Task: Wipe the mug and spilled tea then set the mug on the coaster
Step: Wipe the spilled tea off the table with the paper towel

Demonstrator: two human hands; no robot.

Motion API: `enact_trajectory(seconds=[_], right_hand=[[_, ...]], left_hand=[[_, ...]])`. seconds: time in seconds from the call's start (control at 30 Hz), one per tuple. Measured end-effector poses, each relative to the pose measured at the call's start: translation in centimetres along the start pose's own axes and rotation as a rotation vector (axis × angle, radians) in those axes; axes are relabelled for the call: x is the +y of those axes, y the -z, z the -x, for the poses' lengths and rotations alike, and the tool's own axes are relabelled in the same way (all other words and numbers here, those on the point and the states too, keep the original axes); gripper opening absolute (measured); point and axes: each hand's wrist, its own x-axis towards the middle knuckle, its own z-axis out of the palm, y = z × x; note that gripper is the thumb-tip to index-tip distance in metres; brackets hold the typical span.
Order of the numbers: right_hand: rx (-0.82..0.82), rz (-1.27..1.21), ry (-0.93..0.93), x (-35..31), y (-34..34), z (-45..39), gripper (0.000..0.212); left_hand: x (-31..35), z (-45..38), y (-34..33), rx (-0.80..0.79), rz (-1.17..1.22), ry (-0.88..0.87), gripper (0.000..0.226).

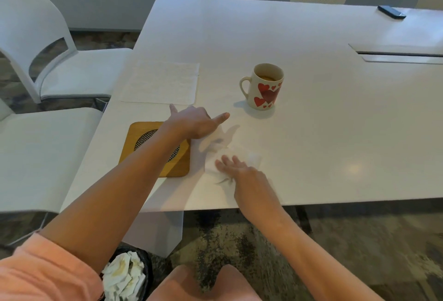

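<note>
White heart-printed mug of tea upright on table; both hands flat-fingered, right hand on tissue.

Body in view: two arms, both bare from above the elbow down. Left hand and right hand are bare too: no gloves, rings, watch or bands that I can make out. Left upper arm has a short sleeve in salmon-pink, soft knit-looking fabric, the hem sitting above the elbow with a few folds in it. No print or logo visible on it. Right sleeve is out of frame. At the bottom centre, the same salmon-pink cloth covers the lap or knees; can't tell if it's shorts, a skirt or the shirt's hem. Motion blur softens the right forearm's edges.
</note>
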Motion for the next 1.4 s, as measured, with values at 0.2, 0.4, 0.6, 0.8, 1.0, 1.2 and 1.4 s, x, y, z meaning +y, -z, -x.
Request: enact_trajectory(seconds=[0.2, 0.4, 0.6, 0.8, 1.0, 1.2, 1.4], right_hand=[[-0.117, -0.03, 0.144, 2.3, 0.9, 1.9, 0.073], [-0.22, -0.114, 0.167, 7.4, 4.6, 3.5, 0.051], [0.042, -0.056, -0.083, 11.1, 6.7, 3.8, 0.063], [0.228, 0.015, -0.331, 8.5, 4.5, 5.2, 0.063], [0.096, 0.065, -0.344, 2.2, 1.9, 5.5, 0.08], [0.007, 0.033, -0.092, -0.8, 0.5, 2.3, 0.078], [-0.138, -0.024, 0.168, 1.6, 1.1, 1.6, 0.078]], left_hand=[[0.0, 0.4, 0.1, -0.01, 0.004, -0.001, 0.087], [-0.2, 0.4, 0.1, -0.016, 0.043, 0.005, 0.087], [0.0, 1.1, 0.4, -0.023, 0.081, 0.023, 0.083], [-0.4, 1.2, 0.1, -0.02, 0.109, -0.017, 0.077], [-0.6, 1.1, 0.1, -0.028, 0.104, -0.031, 0.074], [-0.7, 0.5, 0.3, -0.025, 0.084, -0.018, 0.076], [-1.2, 0.0, 0.4, -0.025, 0.13, -0.02, 0.077]])
